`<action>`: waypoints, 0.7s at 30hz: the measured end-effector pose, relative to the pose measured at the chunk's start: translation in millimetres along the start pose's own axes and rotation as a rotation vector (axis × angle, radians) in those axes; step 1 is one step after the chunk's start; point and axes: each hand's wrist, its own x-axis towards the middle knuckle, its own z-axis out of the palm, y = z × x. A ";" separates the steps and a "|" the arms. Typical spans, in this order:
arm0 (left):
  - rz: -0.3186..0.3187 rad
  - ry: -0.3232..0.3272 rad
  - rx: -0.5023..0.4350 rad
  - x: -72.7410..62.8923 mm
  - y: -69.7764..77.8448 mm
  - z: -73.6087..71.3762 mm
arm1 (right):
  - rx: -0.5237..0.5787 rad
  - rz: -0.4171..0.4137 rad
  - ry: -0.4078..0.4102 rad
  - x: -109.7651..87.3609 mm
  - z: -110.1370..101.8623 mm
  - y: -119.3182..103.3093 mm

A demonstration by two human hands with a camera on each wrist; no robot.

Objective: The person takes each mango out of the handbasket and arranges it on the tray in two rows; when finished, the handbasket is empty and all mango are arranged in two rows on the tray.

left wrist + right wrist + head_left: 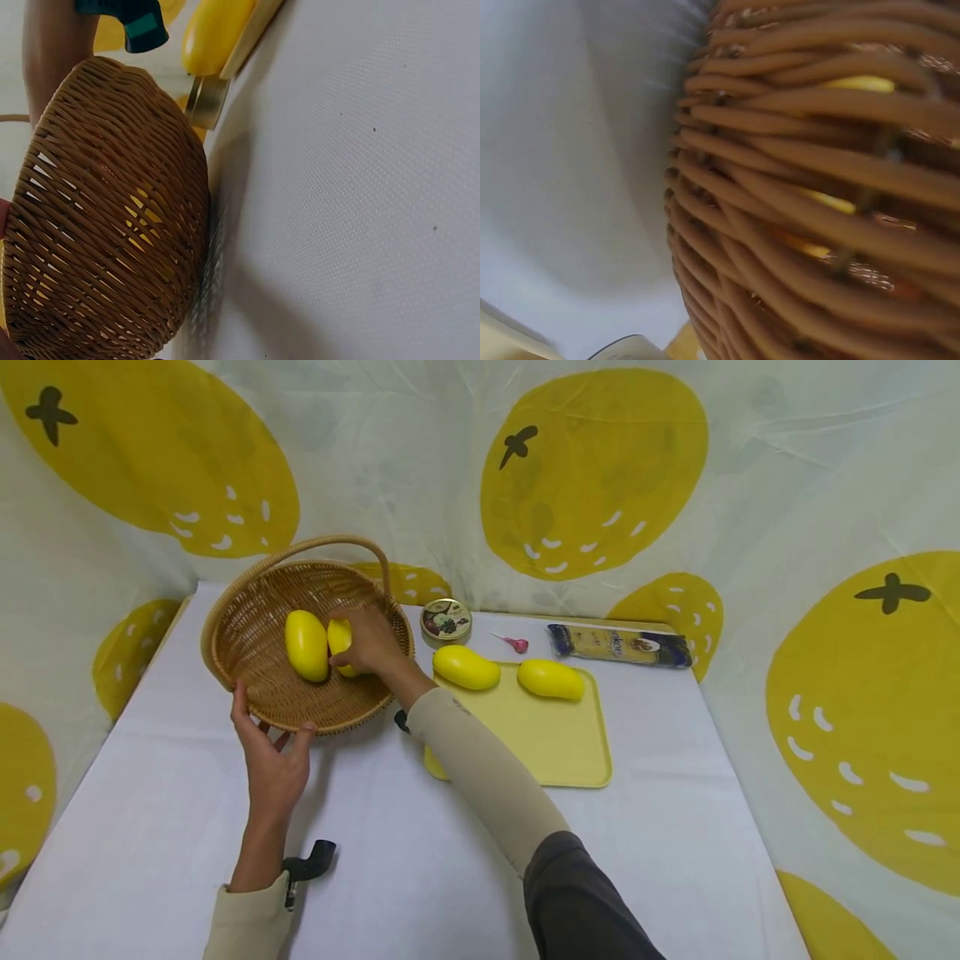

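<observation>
A brown wicker basket with an arched handle stands at the back left, its opening facing the head camera. At its near rim my left hand holds on, thumb and fingers spread along the edge. Inside the basket, my right hand grips a yellow mango, which its fingers partly cover. Another mango lies just left of it in the basket. Both wrist views show the woven outer wall, the left one and the right one, with bits of yellow through the gaps.
Two more mangoes, one left and one right, lie on a yellow tray. Behind stand a round tin, a small pink-handled pointed tool and a long packet. A patterned cloth hangs behind the table.
</observation>
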 end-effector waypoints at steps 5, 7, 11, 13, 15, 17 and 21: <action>0.006 0.000 -0.002 1.4 0.4 1.1 | -0.045 0.003 -0.026 3.7 2.3 -0.8; 0.007 0.001 -0.008 1.8 -0.1 0.9 | -0.043 0.005 -0.036 4.0 3.0 -1.3; 0.003 -0.002 -0.007 1.0 0.2 0.2 | -0.020 -0.018 -0.060 1.9 4.0 -0.4; -0.001 -0.003 -0.009 0.6 0.2 -0.5 | -0.007 -0.037 -0.071 0.2 3.8 0.1; -0.003 -0.004 -0.008 0.4 0.1 -1.2 | -0.001 -0.058 -0.080 -2.1 2.6 -0.2; -0.003 -0.005 -0.010 0.7 -0.3 -2.1 | 0.007 -0.076 -0.079 -4.9 0.5 -1.0; 0.000 -0.007 -0.012 1.8 -1.5 -3.4 | 0.034 -0.088 -0.065 -12.5 -5.0 -3.2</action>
